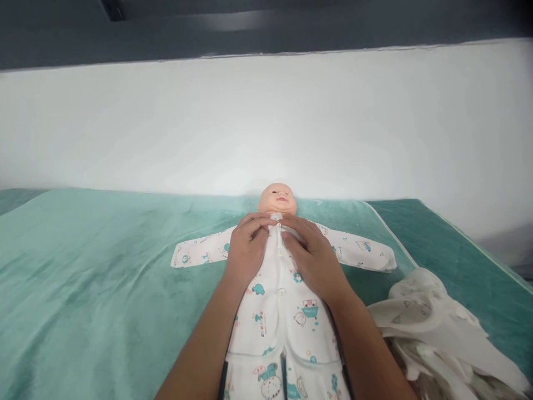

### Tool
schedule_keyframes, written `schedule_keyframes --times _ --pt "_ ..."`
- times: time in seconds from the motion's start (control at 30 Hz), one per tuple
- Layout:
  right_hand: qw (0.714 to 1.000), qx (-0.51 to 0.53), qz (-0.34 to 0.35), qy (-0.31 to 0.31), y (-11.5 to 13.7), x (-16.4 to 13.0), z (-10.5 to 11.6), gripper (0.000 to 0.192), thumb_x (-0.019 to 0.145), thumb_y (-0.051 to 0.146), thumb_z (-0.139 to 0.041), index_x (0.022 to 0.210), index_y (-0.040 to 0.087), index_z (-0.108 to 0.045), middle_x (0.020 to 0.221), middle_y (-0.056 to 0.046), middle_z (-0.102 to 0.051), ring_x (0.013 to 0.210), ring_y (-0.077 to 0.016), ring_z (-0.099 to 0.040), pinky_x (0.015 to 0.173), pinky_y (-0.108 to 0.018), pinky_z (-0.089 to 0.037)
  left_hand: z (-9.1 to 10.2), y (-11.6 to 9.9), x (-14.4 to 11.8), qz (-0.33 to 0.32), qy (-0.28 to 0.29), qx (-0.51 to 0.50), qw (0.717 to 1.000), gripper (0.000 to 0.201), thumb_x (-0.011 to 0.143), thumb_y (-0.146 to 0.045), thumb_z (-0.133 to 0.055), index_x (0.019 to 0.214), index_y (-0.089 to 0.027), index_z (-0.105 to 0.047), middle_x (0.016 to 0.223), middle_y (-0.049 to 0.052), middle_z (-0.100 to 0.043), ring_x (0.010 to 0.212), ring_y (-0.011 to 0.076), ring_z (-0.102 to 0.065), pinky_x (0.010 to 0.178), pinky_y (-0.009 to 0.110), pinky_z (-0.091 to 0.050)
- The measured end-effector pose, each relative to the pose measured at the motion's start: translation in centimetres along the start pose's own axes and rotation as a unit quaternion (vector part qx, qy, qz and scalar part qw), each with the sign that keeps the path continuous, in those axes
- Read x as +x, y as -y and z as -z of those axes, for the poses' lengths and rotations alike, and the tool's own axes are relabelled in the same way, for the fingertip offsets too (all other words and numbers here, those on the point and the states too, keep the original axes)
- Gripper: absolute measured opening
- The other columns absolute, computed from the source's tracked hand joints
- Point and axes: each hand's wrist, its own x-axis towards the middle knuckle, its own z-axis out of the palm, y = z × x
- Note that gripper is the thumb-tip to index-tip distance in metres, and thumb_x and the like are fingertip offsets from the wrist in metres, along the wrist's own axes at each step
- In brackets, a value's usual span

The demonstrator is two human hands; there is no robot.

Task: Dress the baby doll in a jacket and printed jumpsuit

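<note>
A baby doll [277,199] lies on its back, dressed in a white buttoned baby shirt [270,322] with teal and pink animal prints. The shirt's sleeves stretch out to both sides, and matching trousers [270,383] show at the bottom edge. Just below the doll's chin, my left hand [250,244] has its bent fingers on one front edge of the shirt, close to the top button. From the other side, my right hand [310,250] pinches the opposite front edge. Fingertips of both hands nearly meet at that button. Lower buttons run down the front.
A teal cloth [104,294] covers the surface, with a darker teal strip [441,239] on the right. Crumpled white clothing [437,322] is heaped at the lower right, beside my right forearm. A white wall [266,122] rises right behind the doll's head.
</note>
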Motion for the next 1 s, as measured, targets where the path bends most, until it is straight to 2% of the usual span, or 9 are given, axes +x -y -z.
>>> schedule_keyframes --times 0.23,0.33,0.47,0.6,0.67,0.8,1.0 --pt "0.999 -0.008 -0.036 -0.028 0.01 -0.08 -0.08 0.03 0.093 0.037 -0.048 0.103 0.026 -0.073 0.128 -0.003 -0.064 0.122 -0.0233 -0.055 0.106 -0.043 -0.042 0.07 -0.15 0.09 0.007 0.01 0.012 1.0 0.03 0.087 -0.015 -0.047 0.087 -0.025 -0.075 0.111 0.001 -0.068 0.11 0.0171 -0.061 0.103 0.034 -0.045" --pt "0.998 -0.046 -0.035 0.003 0.02 -0.24 0.06 0.035 0.096 0.038 -0.042 0.114 0.027 -0.071 0.136 -0.002 -0.059 0.13 -0.0236 -0.049 0.11 -0.045 -0.039 0.12 -0.27 0.03 0.009 0.02 0.025 0.999 0.031 0.089 -0.016 -0.045 0.092 -0.025 -0.075 0.115 0.001 -0.067 0.114 0.0174 -0.059 0.104 0.034 -0.043" --pt "0.988 -0.13 0.014 0.085 -0.18 -0.58 0.17 0.046 0.099 0.039 -0.035 0.136 0.023 -0.056 0.152 -0.002 -0.042 0.143 -0.0264 -0.032 0.115 -0.051 -0.031 0.1 -0.43 -0.06 -0.001 0.031 0.05 0.998 0.033 0.092 -0.018 -0.042 0.102 -0.026 -0.072 0.119 0.001 -0.066 0.118 0.0175 -0.057 0.107 0.035 -0.041" --pt "0.979 -0.181 0.019 0.086 0.05 -0.82 0.03 0.049 0.1 0.04 -0.032 0.14 0.021 -0.051 0.154 -0.006 -0.039 0.144 -0.0288 -0.03 0.114 -0.053 -0.031 0.07 -0.52 -0.23 0.001 0.033 0.057 0.998 0.031 0.094 -0.02 -0.042 0.107 -0.024 -0.069 0.121 0.002 -0.065 0.119 0.0166 -0.056 0.108 0.034 -0.04" --pt "0.984 -0.167 0.006 0.068 0.2 -0.76 -0.06 0.048 0.099 0.04 -0.034 0.14 0.022 -0.051 0.152 -0.006 -0.042 0.143 -0.0289 -0.032 0.114 -0.054 -0.031 0.08 -0.6 -0.39 0.002 0.038 0.061 0.997 0.03 0.095 -0.021 -0.042 0.109 -0.024 -0.068 0.122 0.001 -0.064 0.119 0.0162 -0.055 0.108 0.034 -0.04" --pt "0.996 -0.076 -0.041 0.038 0.09 -0.38 -0.07 0.045 0.095 0.041 -0.042 0.137 0.027 -0.053 0.146 -0.003 -0.049 0.136 -0.0256 -0.041 0.111 -0.049 -0.037 0.14 -0.85 -0.61 0.0 0.052 0.08 0.995 0.03 0.096 -0.025 -0.042 0.111 -0.027 -0.068 0.126 0.001 -0.062 0.123 0.0168 -0.053 0.108 0.035 -0.039" --pt "0.998 0.016 -0.06 -0.012 -0.16 -0.38 -0.14 0.032 0.091 0.037 -0.049 0.118 0.029 -0.064 0.136 -0.003 -0.057 0.128 -0.0231 -0.049 0.101 -0.043 -0.046 0.23 -0.98 -0.64 0.0 0.066 0.097 0.993 0.03 0.097 -0.032 -0.043 0.113 -0.031 -0.068 0.129 -0.001 -0.061 0.125 0.0182 -0.05 0.109 0.036 -0.038"
